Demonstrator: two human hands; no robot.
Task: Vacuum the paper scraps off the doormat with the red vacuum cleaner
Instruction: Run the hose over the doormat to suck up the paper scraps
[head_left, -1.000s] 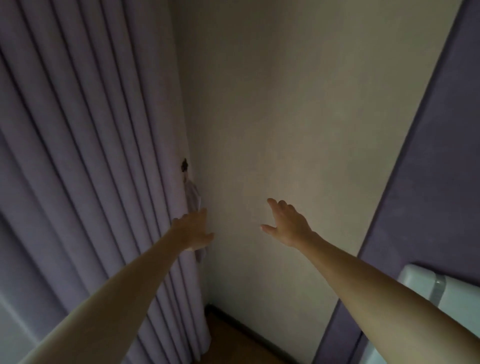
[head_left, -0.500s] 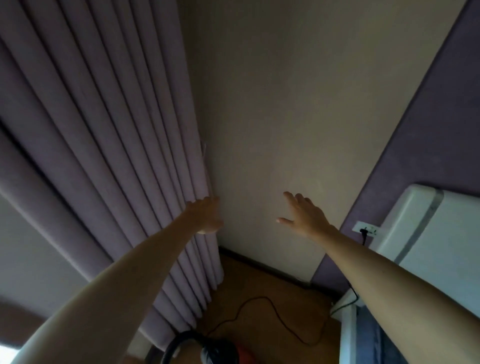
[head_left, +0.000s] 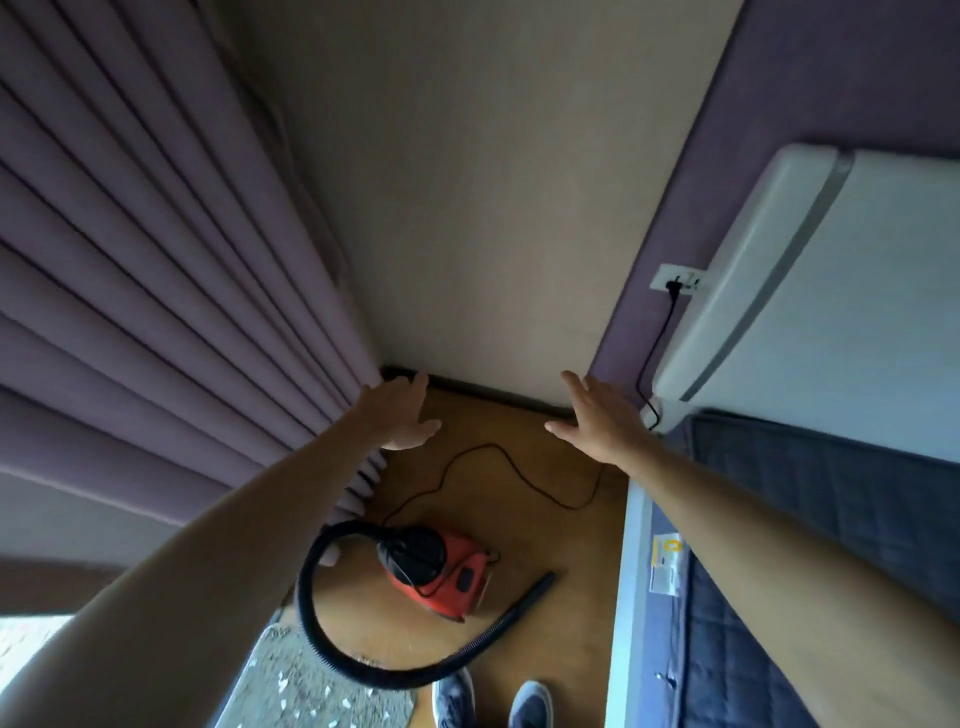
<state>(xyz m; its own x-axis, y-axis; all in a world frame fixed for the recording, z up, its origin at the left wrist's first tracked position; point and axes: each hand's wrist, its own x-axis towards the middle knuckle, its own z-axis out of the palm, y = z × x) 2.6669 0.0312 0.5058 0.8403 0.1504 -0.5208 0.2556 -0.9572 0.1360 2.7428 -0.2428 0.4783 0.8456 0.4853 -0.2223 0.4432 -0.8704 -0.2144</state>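
The red vacuum cleaner (head_left: 439, 574) sits on the wooden floor (head_left: 545, 525) below my outstretched arms. Its black corrugated hose (head_left: 374, 665) loops left and round to a free end near the bed. A grey doormat (head_left: 306, 686) with small white paper scraps (head_left: 326, 693) lies at the bottom, partly behind my left arm. My left hand (head_left: 400, 418) and my right hand (head_left: 597, 418) are held out in the air with fingers spread, holding nothing, well above the vacuum.
Purple curtains (head_left: 156, 270) hang on the left. A bed with a dark quilted cover (head_left: 810, 519) and white headboard (head_left: 810, 291) fills the right. A black power cord (head_left: 519, 473) runs across the floor to a wall socket (head_left: 675, 283). My shoes (head_left: 488, 701) stand near the hose.
The view has tilted down from the wall to the floor, bringing the vacuum, hose, doormat and shoes into sight. Both hands stay held out and empty.
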